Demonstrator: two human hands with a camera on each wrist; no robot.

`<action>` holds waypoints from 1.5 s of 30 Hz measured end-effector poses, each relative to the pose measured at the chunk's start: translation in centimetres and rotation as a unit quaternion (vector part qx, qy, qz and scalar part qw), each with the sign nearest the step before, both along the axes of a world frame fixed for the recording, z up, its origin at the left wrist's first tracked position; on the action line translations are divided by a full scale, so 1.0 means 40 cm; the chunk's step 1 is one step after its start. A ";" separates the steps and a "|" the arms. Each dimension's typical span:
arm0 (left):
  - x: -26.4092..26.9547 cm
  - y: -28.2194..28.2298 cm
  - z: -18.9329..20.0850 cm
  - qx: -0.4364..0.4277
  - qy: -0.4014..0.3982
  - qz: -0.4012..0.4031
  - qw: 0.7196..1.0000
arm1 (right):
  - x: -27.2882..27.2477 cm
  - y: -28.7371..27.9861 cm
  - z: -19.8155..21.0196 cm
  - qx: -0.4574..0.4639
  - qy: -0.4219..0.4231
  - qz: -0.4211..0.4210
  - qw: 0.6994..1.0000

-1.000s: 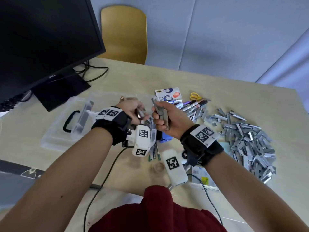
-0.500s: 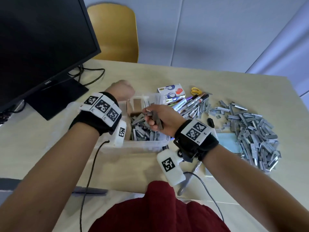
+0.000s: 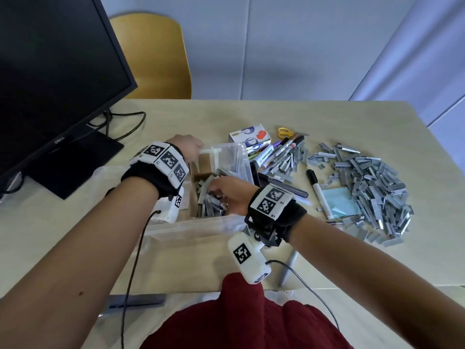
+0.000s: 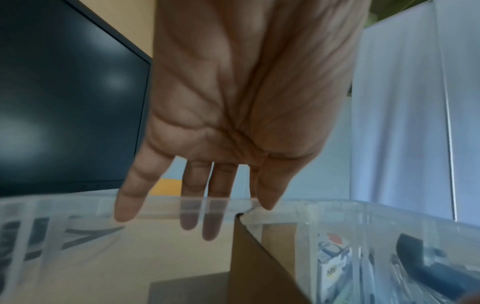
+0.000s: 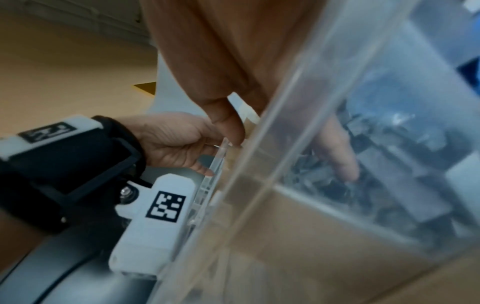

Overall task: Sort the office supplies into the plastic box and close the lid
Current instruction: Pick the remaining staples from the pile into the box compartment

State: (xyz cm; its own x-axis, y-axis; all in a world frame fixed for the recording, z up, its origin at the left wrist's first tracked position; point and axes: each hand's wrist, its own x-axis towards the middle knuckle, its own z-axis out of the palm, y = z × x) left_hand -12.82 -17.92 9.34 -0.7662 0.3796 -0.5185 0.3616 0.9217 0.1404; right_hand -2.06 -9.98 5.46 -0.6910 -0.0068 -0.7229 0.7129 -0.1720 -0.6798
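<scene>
**Hands at the plastic box**

Left hand (image 4: 233,98) spread flat, fingers (image 4: 215,216) straight over far rim of plastic box (image 3: 191,229). Right hand (image 3: 231,195) reaching inside onto staple strips (image 3: 206,197); grip not discernible. Box mid-table, near front edge. Loose staple pile (image 3: 372,187) toward right edge; markers (image 3: 279,152) between. Monitor (image 3: 50,71) marked "DELL" at left.

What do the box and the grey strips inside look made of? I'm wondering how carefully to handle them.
The box looks like clear glossy plastic: the table shows through its walls. The staple strips look like grey metal with a dull sheen, though blur leaves that uncertain.
</scene>
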 end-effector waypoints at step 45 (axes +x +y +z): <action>0.400 0.597 -0.291 0.035 0.045 -0.155 0.986 | 0.328 0.705 -0.212 0.497 0.182 0.415 0.740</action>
